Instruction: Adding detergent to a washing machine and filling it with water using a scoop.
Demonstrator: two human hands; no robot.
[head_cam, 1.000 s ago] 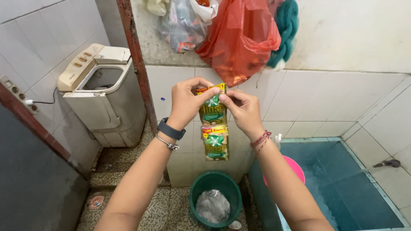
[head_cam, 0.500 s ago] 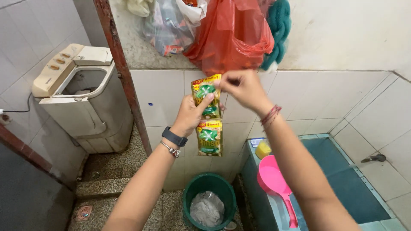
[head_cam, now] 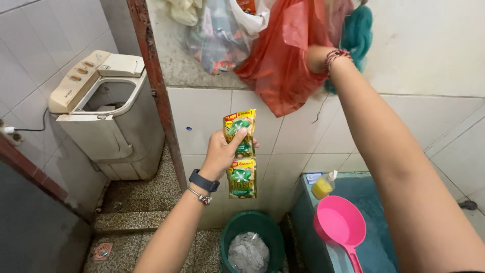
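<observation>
Seen from a head camera in a tiled washroom. Left hand (head_cam: 222, 151) raised in the middle of the view, thumb and fingers pinching the upper of two joined green-and-yellow sachets (head_cam: 240, 153); the lower sachet hanging free below the grip, above a green bucket (head_cam: 252, 237) on the speckled floor. Right arm stretched up and far, wrist with a red braided band, hand (head_cam: 314, 58) reaching into or behind a red plastic bag (head_cam: 285, 55) hung on the wall; fingers hidden by the plastic, so impossible to tell whether spread or closed. Next to the red bag, a clear bag (head_cam: 220, 33) of mixed packets on the left and a teal cloth (head_cam: 356, 35) on the right. At far left, a cream twin-tub washing machine (head_cam: 108, 111) with its lid open, beside a rusty red door frame (head_cam: 156, 86). At near right, a blue-lined water basin (head_cam: 376, 237) with a pink dipper (head_cam: 341, 225) resting on its rim and a small yellow bottle (head_cam: 323, 186) on the corner ledge. Best handling, judged from this: pinch kept firm on the upper sachet, well clear of the seam joining the two, strip held steady and away from the water, while the raised hand works by touch inside the bag without dragging it off its hook.
</observation>
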